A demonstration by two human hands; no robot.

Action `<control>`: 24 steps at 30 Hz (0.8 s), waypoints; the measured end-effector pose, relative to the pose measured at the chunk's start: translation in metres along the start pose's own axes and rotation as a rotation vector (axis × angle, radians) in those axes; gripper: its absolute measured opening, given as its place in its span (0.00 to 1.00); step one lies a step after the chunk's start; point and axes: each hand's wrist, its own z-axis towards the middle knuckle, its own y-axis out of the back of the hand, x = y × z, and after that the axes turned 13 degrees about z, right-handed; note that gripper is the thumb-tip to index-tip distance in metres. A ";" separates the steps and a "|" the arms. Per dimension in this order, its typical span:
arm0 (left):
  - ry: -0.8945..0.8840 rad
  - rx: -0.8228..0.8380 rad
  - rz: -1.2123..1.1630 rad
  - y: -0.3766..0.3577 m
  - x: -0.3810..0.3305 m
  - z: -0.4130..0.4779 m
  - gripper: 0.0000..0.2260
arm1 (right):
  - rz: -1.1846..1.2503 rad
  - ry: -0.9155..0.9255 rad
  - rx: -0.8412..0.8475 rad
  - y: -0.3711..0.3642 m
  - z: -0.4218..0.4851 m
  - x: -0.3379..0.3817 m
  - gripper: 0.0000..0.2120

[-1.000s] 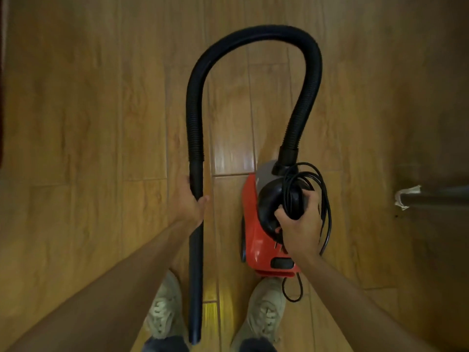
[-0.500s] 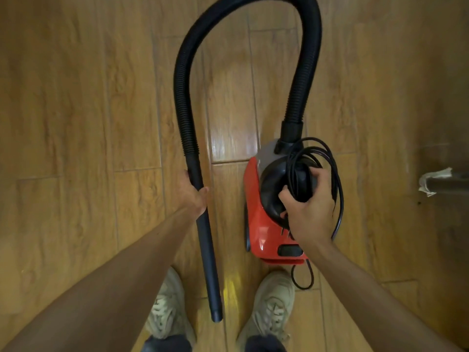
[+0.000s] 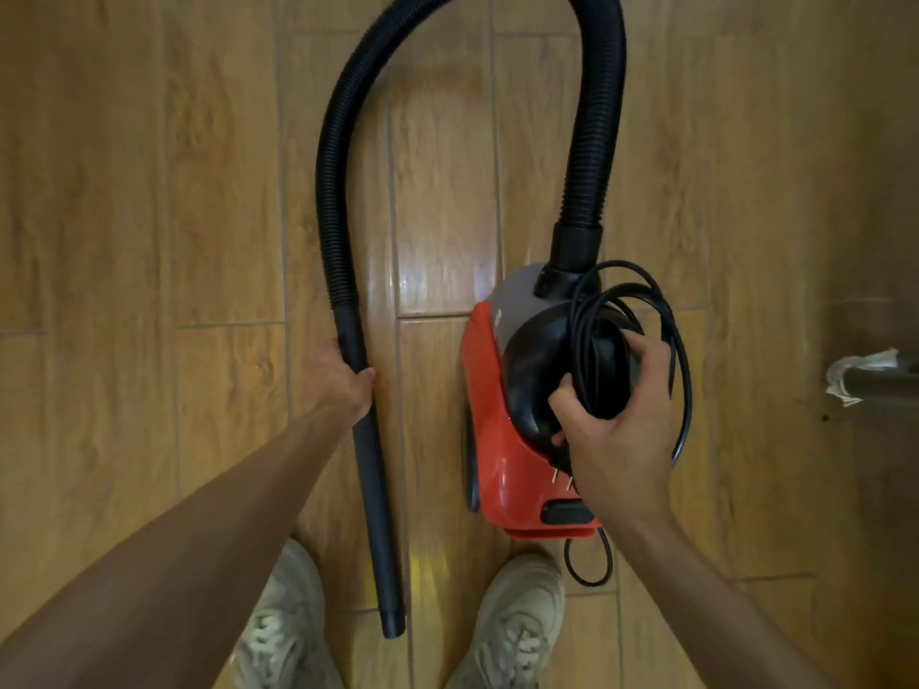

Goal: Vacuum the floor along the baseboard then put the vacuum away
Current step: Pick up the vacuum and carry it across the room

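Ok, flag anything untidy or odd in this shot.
The power cord is only loosely bunched in the right hand; one loop dangles behind the red vacuum near the right shoe. At the right edge, a dark bar has ragged white wrapping on its end.

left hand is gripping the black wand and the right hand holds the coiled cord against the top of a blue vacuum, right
Not quite. The head view shows the vacuum is red with a grey and black top, not blue. The rest holds: the left hand grips the black wand, and the right hand holds the coiled cord against the top of the vacuum.
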 end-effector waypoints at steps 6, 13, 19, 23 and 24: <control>0.114 0.066 -0.158 -0.009 0.008 0.012 0.25 | 0.002 -0.022 -0.013 0.000 -0.002 0.002 0.20; 0.134 0.055 -0.082 0.037 -0.015 -0.043 0.29 | 0.077 -0.197 0.070 0.007 -0.002 0.022 0.24; -0.050 0.155 0.002 0.062 -0.023 -0.105 0.18 | 0.030 -0.376 0.186 0.020 0.007 0.039 0.17; -0.239 0.199 0.153 0.063 -0.016 -0.132 0.04 | -0.261 -0.301 0.223 0.036 0.018 0.061 0.14; -0.269 0.204 0.206 0.064 -0.012 -0.136 0.07 | -0.360 -0.247 0.265 0.040 0.022 0.067 0.15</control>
